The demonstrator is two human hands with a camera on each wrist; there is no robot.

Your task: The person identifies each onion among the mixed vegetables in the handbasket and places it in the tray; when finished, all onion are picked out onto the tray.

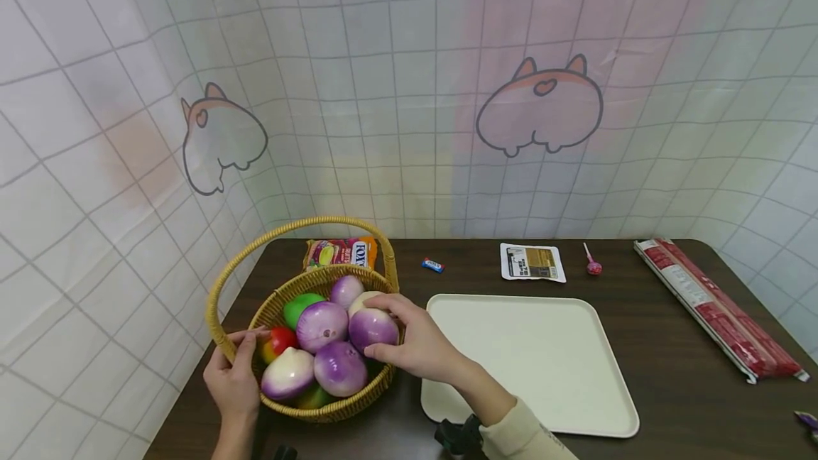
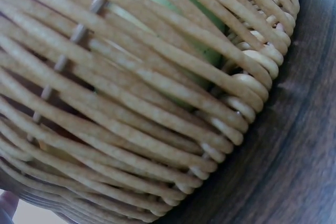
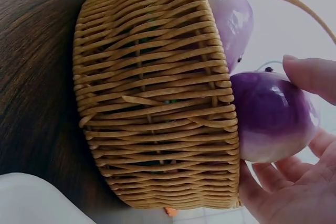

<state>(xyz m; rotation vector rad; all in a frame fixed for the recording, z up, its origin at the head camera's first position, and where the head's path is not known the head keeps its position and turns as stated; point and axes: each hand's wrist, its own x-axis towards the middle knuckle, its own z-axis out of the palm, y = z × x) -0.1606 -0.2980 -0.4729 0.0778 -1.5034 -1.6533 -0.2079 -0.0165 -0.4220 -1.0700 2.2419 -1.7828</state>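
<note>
A wicker basket (image 1: 332,414) with a tall arched handle (image 1: 220,286) stands on the left of the table, heaped with purple-and-white onions (image 1: 322,326), a red fruit or vegetable (image 1: 282,339) and a green one (image 1: 300,309). My left hand (image 1: 233,378) grips the basket's left side where the handle meets the rim. At the right rim, my right hand (image 1: 422,343) holds a purple onion (image 3: 273,114) between thumb and fingers, still among the others. The left wrist view is mostly basket weave (image 2: 131,93), with green showing through the gaps.
A white tray (image 1: 530,360) lies right of the basket. Behind are a candy bag (image 1: 341,253), a small blue-wrapped sweet (image 1: 432,265), a flat printed packet (image 1: 532,263) and a lollipop (image 1: 593,267). A long red package (image 1: 716,304) lies far right.
</note>
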